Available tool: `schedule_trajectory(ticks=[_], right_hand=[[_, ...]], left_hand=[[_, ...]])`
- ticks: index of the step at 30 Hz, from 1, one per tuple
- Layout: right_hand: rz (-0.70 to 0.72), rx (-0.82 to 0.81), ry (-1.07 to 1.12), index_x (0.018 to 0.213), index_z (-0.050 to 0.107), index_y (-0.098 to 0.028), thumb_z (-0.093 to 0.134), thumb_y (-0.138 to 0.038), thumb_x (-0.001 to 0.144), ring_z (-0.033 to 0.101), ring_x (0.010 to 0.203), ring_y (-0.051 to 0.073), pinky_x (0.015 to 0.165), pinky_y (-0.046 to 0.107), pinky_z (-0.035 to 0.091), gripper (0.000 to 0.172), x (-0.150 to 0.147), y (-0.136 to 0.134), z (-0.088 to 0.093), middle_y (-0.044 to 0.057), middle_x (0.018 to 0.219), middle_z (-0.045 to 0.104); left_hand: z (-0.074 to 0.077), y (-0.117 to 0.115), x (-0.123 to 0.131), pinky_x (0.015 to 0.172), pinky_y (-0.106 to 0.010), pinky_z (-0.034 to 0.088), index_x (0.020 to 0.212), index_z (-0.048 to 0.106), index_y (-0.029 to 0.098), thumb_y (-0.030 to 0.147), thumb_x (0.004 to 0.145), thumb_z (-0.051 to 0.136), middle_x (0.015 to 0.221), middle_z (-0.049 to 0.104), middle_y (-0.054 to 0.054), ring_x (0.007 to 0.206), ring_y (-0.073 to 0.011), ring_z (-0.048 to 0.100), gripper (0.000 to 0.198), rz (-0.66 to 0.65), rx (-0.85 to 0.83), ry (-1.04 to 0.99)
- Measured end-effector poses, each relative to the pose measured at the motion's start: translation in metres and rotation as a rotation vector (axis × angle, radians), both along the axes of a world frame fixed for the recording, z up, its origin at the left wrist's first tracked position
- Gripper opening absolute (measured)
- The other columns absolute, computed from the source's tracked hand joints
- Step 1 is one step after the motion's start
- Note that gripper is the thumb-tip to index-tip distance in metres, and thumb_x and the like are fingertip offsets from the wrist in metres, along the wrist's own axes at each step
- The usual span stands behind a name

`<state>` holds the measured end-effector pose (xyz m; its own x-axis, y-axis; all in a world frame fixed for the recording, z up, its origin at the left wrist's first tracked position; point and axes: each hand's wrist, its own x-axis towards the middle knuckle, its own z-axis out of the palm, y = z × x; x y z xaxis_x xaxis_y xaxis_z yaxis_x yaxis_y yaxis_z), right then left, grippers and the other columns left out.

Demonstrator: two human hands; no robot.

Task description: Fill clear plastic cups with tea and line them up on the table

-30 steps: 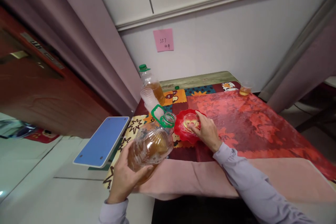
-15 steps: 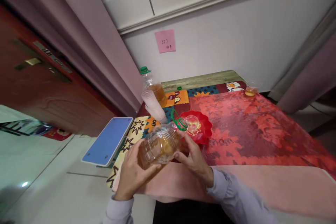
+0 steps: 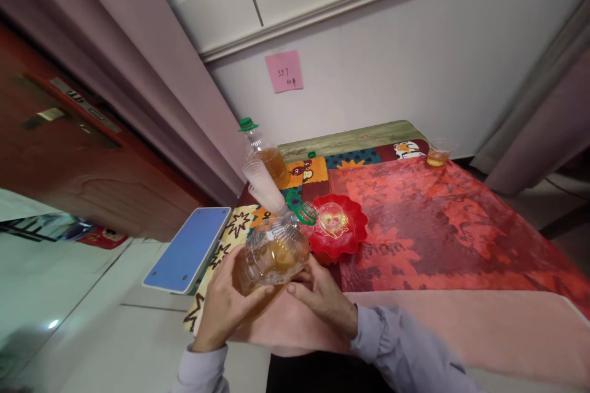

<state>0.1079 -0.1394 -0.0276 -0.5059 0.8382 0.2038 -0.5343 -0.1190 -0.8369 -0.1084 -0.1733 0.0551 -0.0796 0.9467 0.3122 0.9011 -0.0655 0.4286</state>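
Between my two hands is a clear plastic bottle (image 3: 271, 255) with amber liquid in it, tilted so its open neck with a green handle ring (image 3: 302, 209) points up and to the right. My left hand (image 3: 225, 295) wraps round the bottle's lower left end. The fingers of my right hand (image 3: 318, 295) are on its right side, partly hidden beneath it. Just past the neck lies a red scalloped plate (image 3: 357, 236), with a clear plastic cup (image 3: 332, 218) standing on it. A stack of clear plastic cups (image 3: 263, 187) leans right behind the bottle.
A second bottle with a green cap (image 3: 271, 166) stands at the table's back left. Near it lies a loose green cap (image 3: 312, 154). A cup with some amber liquid (image 3: 437, 156) is at the far right corner. A blue stool (image 3: 187, 252) stands left of the table.
The bottle has shifted a little left and its neck has moved away from over the plate. My right hand has slid lower, from near the neck to the bottle's side.
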Motion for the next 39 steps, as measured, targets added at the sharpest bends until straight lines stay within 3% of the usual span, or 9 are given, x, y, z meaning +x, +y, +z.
schedule_trajectory(ticks=[4,7,12,20,39], right_hand=[[-0.001,0.001,0.040,0.151,0.038,-0.028,0.080,-0.050,0.090,0.067,0.131,0.029,0.116,0.054,0.051,0.077,-0.005,0.003,-0.004,0.014,0.148,0.063],[-0.015,-0.008,0.069,0.149,0.041,-0.028,0.076,-0.052,0.093,0.061,0.139,0.028,0.122,0.053,0.045,0.070,-0.005,0.005,-0.005,0.013,0.152,0.059],[-0.008,-0.033,0.036,0.137,0.051,-0.027,0.071,-0.060,0.095,0.062,0.133,0.028,0.116,0.053,0.051,0.056,0.000,0.006,-0.006,0.010,0.135,0.066],[0.036,-0.091,0.038,0.139,0.049,-0.029,0.074,-0.066,0.090,0.061,0.134,0.028,0.109,0.050,0.057,0.066,0.003,0.007,-0.008,0.010,0.143,0.062],[0.093,-0.162,0.064,0.138,0.050,-0.026,0.082,-0.064,0.084,0.057,0.141,0.031,0.109,0.053,0.057,0.073,0.005,0.005,-0.003,0.014,0.148,0.060]], left_hand=[[-0.002,0.002,0.002,0.113,-0.059,0.053,0.143,0.054,0.019,0.071,0.070,0.082,0.144,0.066,-0.019,0.131,-0.0385,0.066,0.094,0.017,0.002,-0.001],[-0.003,0.003,0.004,0.112,-0.058,0.053,0.143,0.054,0.018,0.071,0.070,0.081,0.144,0.066,-0.019,0.131,-0.0383,0.066,0.093,0.010,0.002,0.019],[-0.002,0.006,0.007,0.110,-0.057,0.054,0.142,0.054,0.019,0.072,0.073,0.079,0.141,0.068,-0.018,0.128,-0.0375,0.068,0.091,-0.024,0.019,0.042],[-0.002,0.009,0.011,0.112,-0.058,0.052,0.143,0.054,0.019,0.073,0.070,0.081,0.144,0.066,-0.018,0.131,-0.0374,0.065,0.094,-0.010,-0.018,0.017],[0.001,0.009,0.016,0.112,-0.060,0.052,0.144,0.059,0.019,0.076,0.065,0.081,0.144,0.067,-0.020,0.130,-0.0390,0.066,0.099,0.053,-0.068,-0.020]])
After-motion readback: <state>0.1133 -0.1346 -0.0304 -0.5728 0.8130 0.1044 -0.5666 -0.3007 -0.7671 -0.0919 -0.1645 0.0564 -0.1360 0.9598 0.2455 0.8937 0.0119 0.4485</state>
